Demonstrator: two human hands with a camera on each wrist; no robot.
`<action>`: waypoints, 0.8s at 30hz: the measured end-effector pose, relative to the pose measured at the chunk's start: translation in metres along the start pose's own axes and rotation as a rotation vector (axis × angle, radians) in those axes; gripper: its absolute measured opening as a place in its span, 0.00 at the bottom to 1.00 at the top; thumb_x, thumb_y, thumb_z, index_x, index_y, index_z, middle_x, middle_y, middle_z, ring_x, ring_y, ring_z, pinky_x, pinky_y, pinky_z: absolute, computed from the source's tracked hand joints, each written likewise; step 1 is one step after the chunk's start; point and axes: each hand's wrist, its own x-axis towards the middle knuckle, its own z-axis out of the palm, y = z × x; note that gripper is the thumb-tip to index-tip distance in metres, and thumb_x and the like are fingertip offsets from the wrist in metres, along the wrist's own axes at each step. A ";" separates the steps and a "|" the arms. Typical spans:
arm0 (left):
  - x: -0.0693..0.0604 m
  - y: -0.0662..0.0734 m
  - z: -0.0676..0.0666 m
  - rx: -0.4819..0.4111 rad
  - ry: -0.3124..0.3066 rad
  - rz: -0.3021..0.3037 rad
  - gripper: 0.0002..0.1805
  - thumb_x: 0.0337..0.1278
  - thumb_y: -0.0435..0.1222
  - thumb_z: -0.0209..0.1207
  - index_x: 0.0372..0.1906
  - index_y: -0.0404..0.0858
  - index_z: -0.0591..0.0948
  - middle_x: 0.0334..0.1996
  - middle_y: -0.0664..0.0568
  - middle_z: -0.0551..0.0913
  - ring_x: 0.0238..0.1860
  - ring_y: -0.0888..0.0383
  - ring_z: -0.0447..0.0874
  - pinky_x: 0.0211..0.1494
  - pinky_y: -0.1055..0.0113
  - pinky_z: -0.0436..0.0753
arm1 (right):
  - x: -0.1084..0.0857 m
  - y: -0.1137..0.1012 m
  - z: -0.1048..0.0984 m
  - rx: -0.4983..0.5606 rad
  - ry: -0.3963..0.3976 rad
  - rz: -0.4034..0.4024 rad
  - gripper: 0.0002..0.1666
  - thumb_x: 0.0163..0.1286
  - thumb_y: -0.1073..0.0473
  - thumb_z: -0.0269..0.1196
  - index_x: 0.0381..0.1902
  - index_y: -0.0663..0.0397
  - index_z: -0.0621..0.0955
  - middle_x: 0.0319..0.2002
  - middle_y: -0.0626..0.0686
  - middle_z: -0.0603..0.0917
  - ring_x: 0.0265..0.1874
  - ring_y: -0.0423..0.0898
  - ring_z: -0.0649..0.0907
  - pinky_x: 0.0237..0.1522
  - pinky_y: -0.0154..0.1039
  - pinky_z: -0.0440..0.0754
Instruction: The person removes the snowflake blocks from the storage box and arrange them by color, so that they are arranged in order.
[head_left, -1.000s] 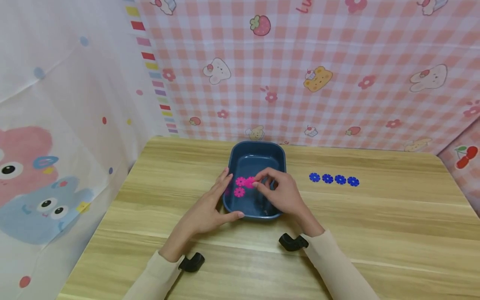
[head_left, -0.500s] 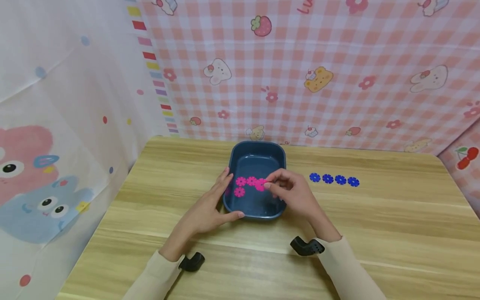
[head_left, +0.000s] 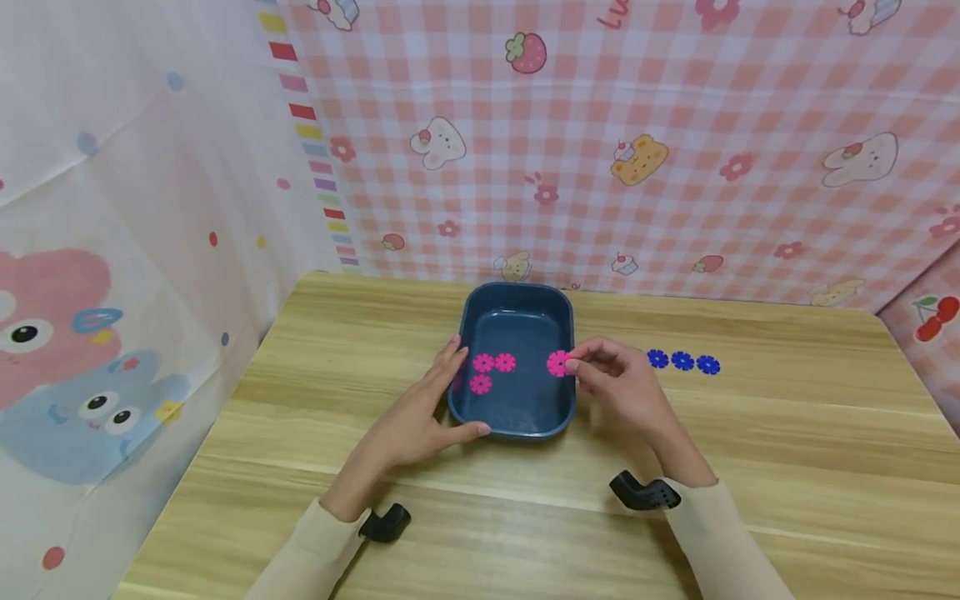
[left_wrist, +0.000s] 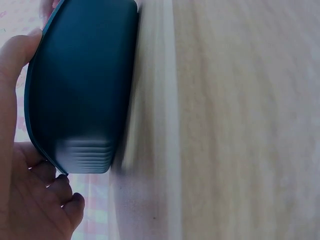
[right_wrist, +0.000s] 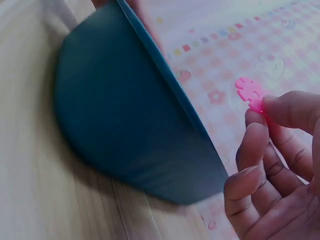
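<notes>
A dark blue rectangular box (head_left: 517, 429) lies on the table, with three pink flower-shaped snowflake discs (head_left: 481, 384) on its floor. My left hand (head_left: 408, 417) grips the box's near left corner, fingers along the left rim and thumb on the near rim. In the left wrist view the thumb and curled fingers (left_wrist: 60, 187) meet the box's edge. Over the right rim, my right hand (head_left: 618, 383) pinches another pink snowflake disc (head_left: 558, 363) between thumb and fingertips. In the right wrist view this disc (right_wrist: 248, 91) is held above the rim level.
Several blue snowflake discs (head_left: 682, 361) lie in a row on the wooden table (head_left: 810, 433) right of the box; my right hand hides the leftmost. A pink checked cloth (head_left: 480, 192) hangs behind the table, and a white printed cloth (head_left: 187, 167) at the left.
My right hand has moved right with the pinched pink disc, from beside the other pink discs to the box's right rim. The left hand and box stay put.
</notes>
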 end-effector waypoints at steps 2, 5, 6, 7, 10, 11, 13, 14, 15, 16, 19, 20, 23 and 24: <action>0.000 0.000 0.000 0.000 -0.002 0.000 0.64 0.49 0.74 0.61 0.84 0.54 0.45 0.84 0.67 0.35 0.84 0.51 0.47 0.78 0.41 0.65 | 0.000 0.004 -0.006 -0.014 0.004 0.029 0.14 0.73 0.47 0.66 0.47 0.50 0.84 0.40 0.59 0.85 0.34 0.59 0.81 0.33 0.39 0.84; 0.000 0.000 0.000 -0.002 -0.004 -0.001 0.64 0.49 0.74 0.61 0.84 0.54 0.45 0.84 0.68 0.34 0.84 0.51 0.46 0.79 0.41 0.64 | -0.001 0.008 -0.015 -0.031 0.010 0.076 0.15 0.74 0.47 0.66 0.48 0.51 0.84 0.38 0.63 0.84 0.34 0.60 0.81 0.31 0.38 0.81; 0.000 0.000 0.000 -0.002 -0.004 -0.001 0.64 0.49 0.74 0.62 0.84 0.54 0.45 0.84 0.68 0.34 0.84 0.52 0.46 0.79 0.41 0.64 | -0.001 0.010 -0.017 -0.038 0.012 0.092 0.16 0.74 0.46 0.66 0.48 0.51 0.84 0.38 0.63 0.83 0.34 0.59 0.81 0.31 0.38 0.81; 0.000 0.000 0.000 -0.002 -0.004 -0.002 0.64 0.49 0.74 0.61 0.84 0.54 0.45 0.84 0.68 0.34 0.84 0.52 0.46 0.79 0.41 0.64 | -0.001 0.012 -0.020 -0.045 0.017 0.101 0.16 0.74 0.46 0.66 0.48 0.51 0.84 0.37 0.63 0.83 0.34 0.59 0.81 0.30 0.38 0.81; 0.001 0.001 0.001 -0.003 -0.004 -0.002 0.64 0.49 0.74 0.61 0.84 0.54 0.45 0.84 0.69 0.34 0.84 0.52 0.46 0.79 0.41 0.64 | -0.001 0.017 -0.029 -0.070 0.028 0.122 0.17 0.73 0.46 0.66 0.49 0.52 0.84 0.36 0.60 0.84 0.33 0.56 0.82 0.29 0.39 0.81; 0.001 0.001 0.001 -0.004 -0.004 0.000 0.64 0.49 0.74 0.62 0.84 0.54 0.45 0.84 0.69 0.34 0.84 0.52 0.46 0.79 0.41 0.64 | -0.001 0.018 -0.033 -0.074 0.032 0.123 0.17 0.74 0.46 0.66 0.49 0.52 0.84 0.36 0.60 0.84 0.32 0.55 0.82 0.29 0.39 0.82; 0.001 0.002 0.001 -0.007 -0.004 0.000 0.64 0.49 0.74 0.61 0.84 0.54 0.45 0.84 0.68 0.34 0.84 0.52 0.46 0.79 0.41 0.64 | -0.002 0.021 -0.039 -0.094 0.044 0.124 0.17 0.74 0.46 0.66 0.49 0.53 0.84 0.35 0.59 0.84 0.30 0.53 0.82 0.26 0.39 0.81; 0.001 0.002 0.000 -0.009 -0.004 -0.001 0.64 0.48 0.74 0.61 0.84 0.55 0.45 0.84 0.68 0.34 0.84 0.52 0.45 0.79 0.41 0.64 | -0.003 0.023 -0.042 -0.101 0.049 0.127 0.18 0.74 0.46 0.66 0.49 0.53 0.84 0.34 0.58 0.84 0.29 0.52 0.82 0.25 0.39 0.80; 0.000 0.002 0.000 -0.012 -0.002 -0.005 0.64 0.48 0.74 0.62 0.84 0.55 0.46 0.84 0.68 0.34 0.84 0.52 0.45 0.79 0.41 0.64 | -0.003 0.023 -0.045 -0.110 0.053 0.132 0.18 0.74 0.45 0.66 0.49 0.53 0.83 0.34 0.58 0.85 0.28 0.52 0.82 0.24 0.39 0.80; 0.000 0.002 0.000 -0.012 0.000 -0.007 0.64 0.48 0.74 0.62 0.84 0.55 0.46 0.84 0.68 0.35 0.84 0.53 0.45 0.79 0.41 0.64 | -0.003 0.024 -0.048 -0.117 0.054 0.138 0.19 0.74 0.45 0.65 0.49 0.53 0.83 0.34 0.58 0.84 0.27 0.51 0.81 0.23 0.39 0.80; -0.002 0.001 -0.001 -0.007 0.005 -0.013 0.64 0.47 0.75 0.62 0.84 0.55 0.46 0.84 0.68 0.35 0.84 0.54 0.44 0.79 0.41 0.64 | -0.004 0.027 -0.056 -0.143 0.053 0.162 0.22 0.74 0.42 0.64 0.51 0.53 0.82 0.35 0.58 0.84 0.27 0.50 0.81 0.24 0.40 0.82; -0.002 0.001 -0.001 -0.003 0.006 -0.012 0.64 0.47 0.75 0.62 0.84 0.55 0.46 0.84 0.68 0.35 0.84 0.54 0.45 0.79 0.41 0.64 | -0.005 0.028 -0.059 -0.143 0.054 0.175 0.23 0.74 0.41 0.64 0.51 0.54 0.81 0.35 0.58 0.84 0.28 0.50 0.82 0.24 0.40 0.82; -0.001 0.001 -0.001 0.001 0.004 -0.002 0.64 0.48 0.75 0.61 0.84 0.55 0.46 0.84 0.68 0.35 0.84 0.54 0.45 0.79 0.42 0.64 | -0.006 0.033 -0.069 -0.158 0.054 0.189 0.24 0.75 0.42 0.63 0.52 0.56 0.81 0.36 0.58 0.84 0.29 0.48 0.82 0.26 0.39 0.84; -0.001 0.001 0.000 0.000 0.003 -0.002 0.64 0.48 0.75 0.61 0.84 0.55 0.46 0.84 0.69 0.35 0.84 0.54 0.45 0.79 0.42 0.64 | -0.007 0.035 -0.072 -0.167 0.054 0.188 0.23 0.75 0.43 0.63 0.52 0.57 0.81 0.35 0.58 0.85 0.29 0.48 0.82 0.27 0.39 0.84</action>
